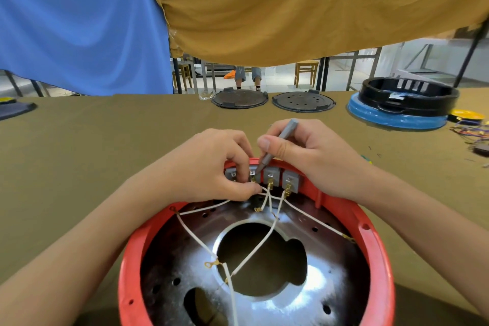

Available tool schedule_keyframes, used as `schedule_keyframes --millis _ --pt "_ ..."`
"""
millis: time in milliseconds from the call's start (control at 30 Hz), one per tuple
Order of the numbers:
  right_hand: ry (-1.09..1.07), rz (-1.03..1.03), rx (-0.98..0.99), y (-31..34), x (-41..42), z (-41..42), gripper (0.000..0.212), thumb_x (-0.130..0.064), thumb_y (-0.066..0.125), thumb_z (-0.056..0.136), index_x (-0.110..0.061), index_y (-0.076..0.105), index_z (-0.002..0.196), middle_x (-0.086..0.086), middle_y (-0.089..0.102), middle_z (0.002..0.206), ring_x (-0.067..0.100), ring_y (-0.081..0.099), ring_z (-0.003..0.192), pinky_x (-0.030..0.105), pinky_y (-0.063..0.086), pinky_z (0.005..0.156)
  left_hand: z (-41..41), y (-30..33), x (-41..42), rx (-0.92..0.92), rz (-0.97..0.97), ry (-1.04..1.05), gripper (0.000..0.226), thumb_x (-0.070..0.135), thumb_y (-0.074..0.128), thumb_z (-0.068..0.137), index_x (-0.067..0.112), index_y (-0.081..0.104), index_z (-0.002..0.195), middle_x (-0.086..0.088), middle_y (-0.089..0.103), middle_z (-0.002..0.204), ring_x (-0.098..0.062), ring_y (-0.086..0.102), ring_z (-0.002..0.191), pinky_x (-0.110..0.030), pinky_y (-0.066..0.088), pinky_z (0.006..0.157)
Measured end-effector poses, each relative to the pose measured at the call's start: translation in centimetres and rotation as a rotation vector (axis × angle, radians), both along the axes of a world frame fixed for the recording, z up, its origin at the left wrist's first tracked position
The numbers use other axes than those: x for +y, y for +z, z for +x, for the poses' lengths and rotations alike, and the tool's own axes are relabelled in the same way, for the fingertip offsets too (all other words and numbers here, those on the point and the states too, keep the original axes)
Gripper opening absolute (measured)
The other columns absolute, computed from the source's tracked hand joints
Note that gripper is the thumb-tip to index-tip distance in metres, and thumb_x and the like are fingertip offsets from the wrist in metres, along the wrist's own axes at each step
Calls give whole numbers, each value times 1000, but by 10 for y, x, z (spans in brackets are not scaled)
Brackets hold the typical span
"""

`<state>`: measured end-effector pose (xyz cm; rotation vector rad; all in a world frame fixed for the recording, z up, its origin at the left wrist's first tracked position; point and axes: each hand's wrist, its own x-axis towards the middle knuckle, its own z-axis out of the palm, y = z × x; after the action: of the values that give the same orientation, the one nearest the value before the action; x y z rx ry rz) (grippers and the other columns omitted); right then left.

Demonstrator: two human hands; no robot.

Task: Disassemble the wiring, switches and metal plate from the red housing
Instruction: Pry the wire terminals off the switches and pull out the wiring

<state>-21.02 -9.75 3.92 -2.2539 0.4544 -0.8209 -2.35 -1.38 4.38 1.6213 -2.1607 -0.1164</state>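
The fingers (244,164) of the left hand (219,166) were curled down, pinching a white wire (201,210) at the terminal of the second grey switch (253,173). The right hand (304,158) gripped a grey screwdriver (277,144) like a pen, thumb and forefinger closed around its shaft, with the tip touching that same switch. Four grey switches sat in a row along the far inner wall of the red housing (375,241), each with brass connectors. White wires crossed loosely over a shiny metal plate (325,288) seated inside the housing, which had a large irregular opening in its middle. The housing lay open side up on an olive-covered table (105,145), directly in front of the person. Along the table's far edge lay two dark round lids (239,99), and at far right a black ring (407,95) rested on a blue base (397,119) near a tangle of coloured wires (471,131). Blue and mustard cloths hung behind.
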Motion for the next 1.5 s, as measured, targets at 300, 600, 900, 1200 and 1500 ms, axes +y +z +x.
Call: schedule_keyframes --millis 300,600,900,1200,1500 --pt "-12 44 7 4 -3 8 30 -30 55 100 -9 65 81 -3 63 69 4 58 65 15 47 64 0 1 1 22 31 -8 27 54 69 72 30 73 62 22 59 99 -2 61 92 -37 51 85" --pt "-80 -92 -19 -1 1 5 27 -37 57 98 -21 66 78 -2 67 72 11 62 69 31 50 66 2 -1 1 58 27 -23 20 44 80 77 29 75 65 18 61 100 -5 61 95 -39 51 86" --pt "-36 27 -21 0 -4 9 29 -30 58 99 -9 66 80 -8 62 63 -3 55 59 11 44 59 1 0 1 74 47 -16 18 45 80 73 30 75 65 16 62 95 -7 62 90 -34 51 82" --pt "-38 -69 -47 -2 -2 6 26 -36 58 97 -24 65 76 -8 64 69 0 58 63 15 46 61 2 0 2 80 57 -22 20 48 75 73 29 76 68 14 62 98 -7 62 92 -35 51 82" --pt "-18 94 -42 -2 -6 9 30 -33 56 99 -13 68 79 -11 63 67 -5 58 62 7 44 62 1 -1 1 91 43 -36 18 43 83 74 29 76 67 14 61 93 -11 63 89 -42 51 82"
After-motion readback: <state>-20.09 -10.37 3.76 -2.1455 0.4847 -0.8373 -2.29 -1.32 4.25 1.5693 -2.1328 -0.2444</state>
